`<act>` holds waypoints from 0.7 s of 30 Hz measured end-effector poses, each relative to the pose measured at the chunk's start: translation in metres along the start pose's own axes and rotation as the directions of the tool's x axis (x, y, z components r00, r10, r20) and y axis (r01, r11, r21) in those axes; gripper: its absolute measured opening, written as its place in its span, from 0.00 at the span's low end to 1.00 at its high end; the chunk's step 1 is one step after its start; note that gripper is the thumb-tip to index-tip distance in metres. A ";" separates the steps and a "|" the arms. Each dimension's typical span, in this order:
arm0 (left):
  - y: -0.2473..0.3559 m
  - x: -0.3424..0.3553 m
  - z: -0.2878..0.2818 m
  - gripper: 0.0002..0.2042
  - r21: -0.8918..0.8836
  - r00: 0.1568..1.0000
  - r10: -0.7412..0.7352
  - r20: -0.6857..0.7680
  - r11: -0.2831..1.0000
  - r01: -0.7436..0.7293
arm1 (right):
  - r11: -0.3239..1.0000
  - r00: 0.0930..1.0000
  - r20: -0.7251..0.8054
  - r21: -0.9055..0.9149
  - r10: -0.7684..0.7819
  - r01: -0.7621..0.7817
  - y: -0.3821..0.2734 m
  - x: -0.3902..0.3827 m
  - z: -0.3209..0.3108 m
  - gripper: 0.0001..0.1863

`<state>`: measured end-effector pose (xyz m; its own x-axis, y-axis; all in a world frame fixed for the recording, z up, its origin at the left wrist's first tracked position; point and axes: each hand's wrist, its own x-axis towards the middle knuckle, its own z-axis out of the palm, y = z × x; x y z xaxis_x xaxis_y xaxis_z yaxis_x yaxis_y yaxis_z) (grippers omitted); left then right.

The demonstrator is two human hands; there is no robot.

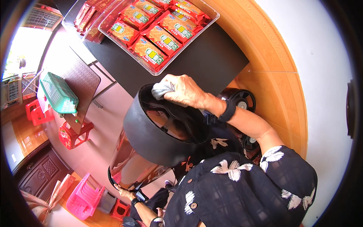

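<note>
In front of my body stands a large black object (147, 130) with a broad matte curved side and a glossy, recessed inner face; I cannot tell its exact kind. My right hand (187, 90) is closed on a bunched grey cloth (163, 89) and presses it to the object's upper rim. Below, a glossy reddish-brown panel (138, 164) with a black edge reflects the room; whether it joins the black object is unclear. My left hand (124, 193) grips this panel's lower corner, its fingers small and partly hidden.
A black table (196, 66) bears a clear tray (217, 16) of red-wrapped wafer packs. Black wheels (242, 104) stand by the wooden wall panel at right. To the left are a green basket (58, 92) on a table, red stools (75, 134) and a pink plastic chair (85, 196).
</note>
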<state>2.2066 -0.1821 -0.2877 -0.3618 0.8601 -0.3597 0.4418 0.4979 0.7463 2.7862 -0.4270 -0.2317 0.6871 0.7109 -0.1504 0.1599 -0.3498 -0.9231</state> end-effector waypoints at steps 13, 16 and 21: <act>-0.026 0.042 -0.009 0.39 0.360 0.965 0.245 0.099 0.895 -0.264 | 0.859 0.827 0.274 -0.005 -0.492 0.512 -0.048 -0.027 -0.027 0.23; -0.006 0.025 0.008 0.37 0.294 0.998 0.058 -0.011 0.955 -0.052 | 0.875 0.879 0.290 -0.198 -0.379 0.442 -0.025 -0.026 -0.031 0.19; -0.018 0.038 -0.005 0.30 0.163 0.981 0.188 -0.043 0.970 -0.179 | 0.920 0.980 0.183 -0.364 -0.084 0.146 0.025 -0.017 -0.027 0.21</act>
<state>2.1809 -0.1592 -0.3118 -0.3070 0.9329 -0.1884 0.6269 0.3471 0.6975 2.7974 -0.4640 -0.2428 0.5303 0.8370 -0.1347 0.5057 -0.4398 -0.7422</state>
